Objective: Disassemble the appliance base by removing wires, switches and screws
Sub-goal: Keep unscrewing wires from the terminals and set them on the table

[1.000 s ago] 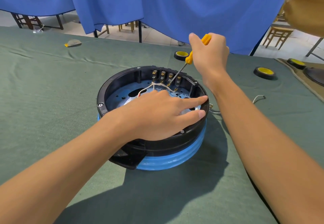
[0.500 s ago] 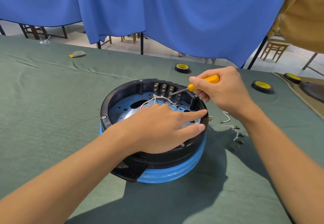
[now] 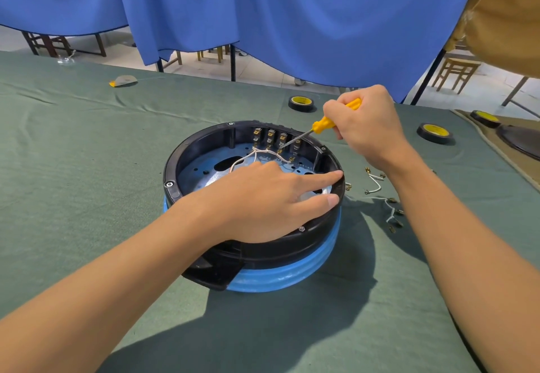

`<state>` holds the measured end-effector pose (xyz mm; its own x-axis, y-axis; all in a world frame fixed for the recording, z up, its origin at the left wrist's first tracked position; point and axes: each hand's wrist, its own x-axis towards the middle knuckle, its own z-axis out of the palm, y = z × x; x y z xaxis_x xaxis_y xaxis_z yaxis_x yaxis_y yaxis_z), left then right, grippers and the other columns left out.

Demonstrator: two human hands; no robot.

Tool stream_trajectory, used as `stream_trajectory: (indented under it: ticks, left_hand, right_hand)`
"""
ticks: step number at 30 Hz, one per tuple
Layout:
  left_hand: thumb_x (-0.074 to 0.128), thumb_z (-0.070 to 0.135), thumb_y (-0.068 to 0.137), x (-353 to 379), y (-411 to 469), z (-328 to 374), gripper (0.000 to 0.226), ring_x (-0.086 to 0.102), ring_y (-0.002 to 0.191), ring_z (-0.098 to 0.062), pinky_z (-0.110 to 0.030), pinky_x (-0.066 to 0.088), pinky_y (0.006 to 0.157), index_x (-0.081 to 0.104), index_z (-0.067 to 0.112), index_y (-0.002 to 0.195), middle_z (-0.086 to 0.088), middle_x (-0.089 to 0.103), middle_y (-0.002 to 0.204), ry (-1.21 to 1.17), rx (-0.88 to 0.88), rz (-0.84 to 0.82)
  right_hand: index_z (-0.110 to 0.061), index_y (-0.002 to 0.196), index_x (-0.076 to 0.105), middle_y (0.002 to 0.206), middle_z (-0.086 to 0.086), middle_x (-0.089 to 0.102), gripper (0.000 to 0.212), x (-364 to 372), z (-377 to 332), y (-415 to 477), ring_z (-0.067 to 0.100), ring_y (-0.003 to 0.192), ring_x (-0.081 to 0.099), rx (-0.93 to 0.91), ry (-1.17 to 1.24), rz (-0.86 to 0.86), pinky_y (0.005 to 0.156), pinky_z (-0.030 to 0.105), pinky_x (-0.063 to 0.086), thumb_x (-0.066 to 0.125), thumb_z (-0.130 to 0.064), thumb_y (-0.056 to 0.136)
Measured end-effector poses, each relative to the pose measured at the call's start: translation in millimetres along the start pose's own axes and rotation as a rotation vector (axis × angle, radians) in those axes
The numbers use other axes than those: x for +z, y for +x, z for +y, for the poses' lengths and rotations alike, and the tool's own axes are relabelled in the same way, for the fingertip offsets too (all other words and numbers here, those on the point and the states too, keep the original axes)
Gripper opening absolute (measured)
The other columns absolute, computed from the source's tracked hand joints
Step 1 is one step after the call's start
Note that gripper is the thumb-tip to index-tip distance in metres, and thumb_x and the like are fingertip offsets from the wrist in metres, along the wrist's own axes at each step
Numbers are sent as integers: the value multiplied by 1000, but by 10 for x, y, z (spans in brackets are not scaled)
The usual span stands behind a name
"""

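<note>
The appliance base [image 3: 292, 274], a round black shell on a ribbed blue ring, sits on the green-covered bench [image 3: 87, 168]. The left hand [image 3: 271, 200] lies flat across the near side of the base's open top, fingers straight, with the index fingertip touching the base's right rim. The right hand [image 3: 368, 127] is just above the base's far right edge, fingers curled round the yellow handle of a screwdriver [image 3: 324, 124]. The thin shaft slants down into the base, its tip at the row of switches [image 3: 270, 136] that lines the far inner wall. White wires [image 3: 257, 153] run from these switches across the metal floor inside the base and pass under the left hand. On the bench just right of the base lie loose wires [image 3: 377, 185] with small metal terminals. Two tape rolls [image 3: 301, 103] with yellow centres rest beyond the base, one behind it and one further right. A blue curtain [image 3: 292, 22] hangs behind the base.
</note>
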<state>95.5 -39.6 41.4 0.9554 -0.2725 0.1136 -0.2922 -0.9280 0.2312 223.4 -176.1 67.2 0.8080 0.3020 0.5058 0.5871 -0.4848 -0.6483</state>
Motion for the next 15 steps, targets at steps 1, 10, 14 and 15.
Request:
stream_trajectory:
  ticks: [1, 10, 14, 15]
  left_hand:
    - [17, 67, 93, 1, 2, -3, 50, 46, 62, -11, -33, 39, 64, 17, 63, 142, 7, 47, 55, 1, 2, 2]
    - [15, 67, 93, 7, 2, 1, 50, 46, 67, -17, -36, 43, 71, 16, 63, 143, 5, 48, 59, 25, -1, -8]
    - [14, 68, 93, 14, -4, -7, 50, 52, 77, -20, -39, 47, 79, 14, 64, 142, 5, 52, 67, 15, 6, -8]
    - [14, 69, 92, 17, -4, -9, 50, 52, 78, -21, -40, 47, 80, 13, 64, 142, 5, 53, 67, 15, 7, -8]
  right_hand:
    - [6, 58, 62, 49, 22, 46, 34, -6, -3, -7, 23, 49, 35, -21, -12, 2, 48, 29, 31, 59, -16, 83]
    - [0, 52, 61, 50, 26, 49, 37, 3, -106, -88, 20, 48, 36, -99, -75, -34, 50, 27, 31, 51, -30, 71]
    - [1, 52, 62, 44, 12, 45, 39, 17, -139, -108, 15, 45, 34, -115, -74, -13, 55, 23, 28, 50, -31, 73]
    - [2, 53, 62, 45, 16, 47, 40, 4, -148, -103, 14, 45, 33, -122, -62, 14, 56, 24, 29, 50, -30, 73]
